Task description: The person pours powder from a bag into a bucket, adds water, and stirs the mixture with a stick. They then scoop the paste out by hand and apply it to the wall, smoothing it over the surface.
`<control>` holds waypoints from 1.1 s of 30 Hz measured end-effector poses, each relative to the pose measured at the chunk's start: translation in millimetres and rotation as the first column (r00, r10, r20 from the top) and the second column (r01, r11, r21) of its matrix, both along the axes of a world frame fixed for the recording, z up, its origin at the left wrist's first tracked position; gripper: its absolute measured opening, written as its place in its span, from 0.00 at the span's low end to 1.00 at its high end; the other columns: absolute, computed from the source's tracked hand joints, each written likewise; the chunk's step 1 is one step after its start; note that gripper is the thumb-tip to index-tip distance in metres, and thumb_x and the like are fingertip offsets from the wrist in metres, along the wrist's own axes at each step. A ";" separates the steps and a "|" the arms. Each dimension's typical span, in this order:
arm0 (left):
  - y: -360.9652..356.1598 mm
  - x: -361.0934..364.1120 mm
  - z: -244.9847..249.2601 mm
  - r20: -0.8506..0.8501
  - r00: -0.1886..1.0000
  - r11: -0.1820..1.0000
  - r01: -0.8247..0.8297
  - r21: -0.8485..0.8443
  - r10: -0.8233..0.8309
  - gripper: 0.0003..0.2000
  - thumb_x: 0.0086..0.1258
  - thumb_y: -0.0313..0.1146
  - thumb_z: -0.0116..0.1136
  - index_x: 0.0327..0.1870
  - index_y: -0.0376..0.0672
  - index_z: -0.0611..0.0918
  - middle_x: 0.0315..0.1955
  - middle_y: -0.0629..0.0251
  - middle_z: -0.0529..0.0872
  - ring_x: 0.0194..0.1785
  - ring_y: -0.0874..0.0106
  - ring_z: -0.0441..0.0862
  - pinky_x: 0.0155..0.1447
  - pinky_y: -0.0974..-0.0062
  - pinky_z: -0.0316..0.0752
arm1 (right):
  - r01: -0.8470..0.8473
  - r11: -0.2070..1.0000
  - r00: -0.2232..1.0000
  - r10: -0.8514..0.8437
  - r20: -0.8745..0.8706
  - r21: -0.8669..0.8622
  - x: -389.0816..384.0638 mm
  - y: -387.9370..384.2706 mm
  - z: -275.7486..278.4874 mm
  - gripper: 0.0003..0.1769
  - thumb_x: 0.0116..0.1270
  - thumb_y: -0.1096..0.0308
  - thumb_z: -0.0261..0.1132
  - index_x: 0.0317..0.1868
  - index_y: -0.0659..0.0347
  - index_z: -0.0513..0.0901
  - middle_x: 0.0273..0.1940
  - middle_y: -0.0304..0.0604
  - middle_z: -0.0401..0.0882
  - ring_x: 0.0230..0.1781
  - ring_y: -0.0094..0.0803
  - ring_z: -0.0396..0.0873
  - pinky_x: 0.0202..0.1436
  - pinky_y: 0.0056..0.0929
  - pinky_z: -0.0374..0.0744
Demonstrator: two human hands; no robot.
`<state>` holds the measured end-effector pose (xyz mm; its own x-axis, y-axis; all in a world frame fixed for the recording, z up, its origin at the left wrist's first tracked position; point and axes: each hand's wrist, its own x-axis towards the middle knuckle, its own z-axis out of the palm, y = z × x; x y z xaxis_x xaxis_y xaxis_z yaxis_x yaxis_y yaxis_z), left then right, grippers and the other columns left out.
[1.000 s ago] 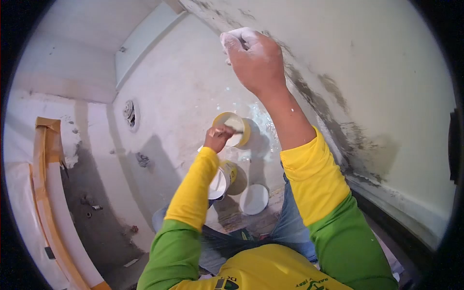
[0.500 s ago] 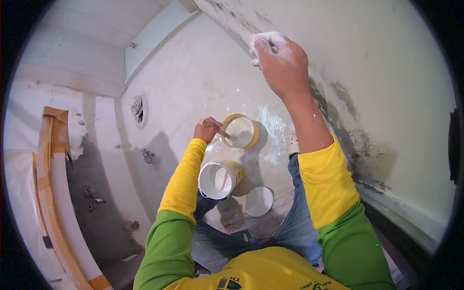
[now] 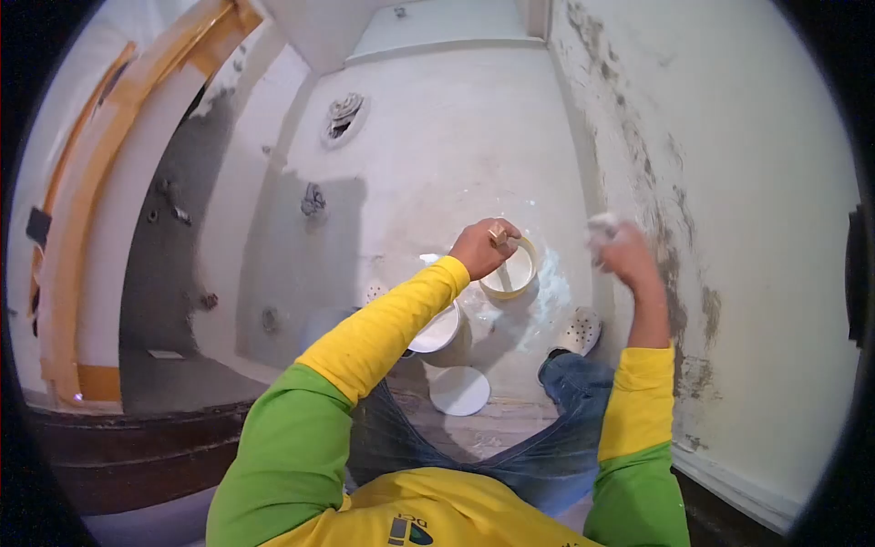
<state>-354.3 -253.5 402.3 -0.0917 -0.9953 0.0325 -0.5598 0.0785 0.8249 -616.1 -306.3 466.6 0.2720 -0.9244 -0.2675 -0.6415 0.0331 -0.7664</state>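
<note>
My left hand [image 3: 483,249] is closed round a flat wooden stick [image 3: 498,235], whose lower end reaches into a round yellow tub [image 3: 510,294] of whitish liquid. The hand hangs over the tub's near-left rim and hides part of it. To the right, my right hand [image 3: 623,246] is raised apart from the tub, near the stained wall. White powder coats its curled, motion-blurred fingers; what they hold, if anything, I cannot make out. A white bucket [image 3: 437,333], partly hidden by my left forearm, stands nearer to me with white material inside.
A round white lid [image 3: 459,391] lies on the floor before me. Wet pale splashes [image 3: 547,296] spread right of the tub. My shoe [image 3: 581,330] is close by. Pipe openings [image 3: 344,118] show farther off, and a taped panel [image 3: 100,191] stands at left.
The view has turned, shifting the scene. My right hand has come down from high up and blurs. My left hand, still on the stick, has moved over the tub with the stick more upright.
</note>
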 end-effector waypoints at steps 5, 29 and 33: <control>13.4 0.8 -18.4 -0.126 0.992 0.988 -0.043 -0.150 0.024 0.11 0.62 0.38 0.62 0.41 0.43 0.84 0.42 0.55 0.84 0.47 0.58 0.81 0.55 0.64 0.75 | -0.309 0.927 0.939 0.263 -0.220 -0.211 75.2 32.8 -94.3 0.22 0.55 0.59 0.69 0.50 0.58 0.80 0.40 0.55 0.83 0.39 0.46 0.83 0.43 0.38 0.79; -16.9 211.5 53.5 -0.453 0.667 0.767 -0.639 0.059 0.591 0.27 0.61 0.40 0.62 0.59 0.35 0.72 0.51 0.48 0.81 0.53 0.57 0.80 0.57 0.66 0.74 | -0.309 0.940 0.810 0.180 -0.558 -0.146 83.7 -39.2 -292.5 0.09 0.64 0.64 0.60 0.37 0.60 0.81 0.29 0.42 0.82 0.35 0.33 0.83 0.38 0.33 0.81; -22.7 188.6 52.1 -0.523 0.673 0.804 -0.594 0.038 0.522 0.25 0.61 0.40 0.61 0.57 0.35 0.74 0.50 0.48 0.81 0.53 0.59 0.80 0.57 0.67 0.74 | 0.339 0.941 0.937 -0.338 0.092 0.008 159.4 -29.2 -260.9 0.11 0.64 0.62 0.60 0.36 0.63 0.81 0.38 0.43 0.83 0.44 0.34 0.81 0.49 0.36 0.78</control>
<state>-165.7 -276.1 454.4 0.5438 -0.8384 0.0378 -0.0601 0.0060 0.9982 -456.7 -335.5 205.7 -0.0349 -0.9680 -0.2487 -0.5215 0.2299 -0.8217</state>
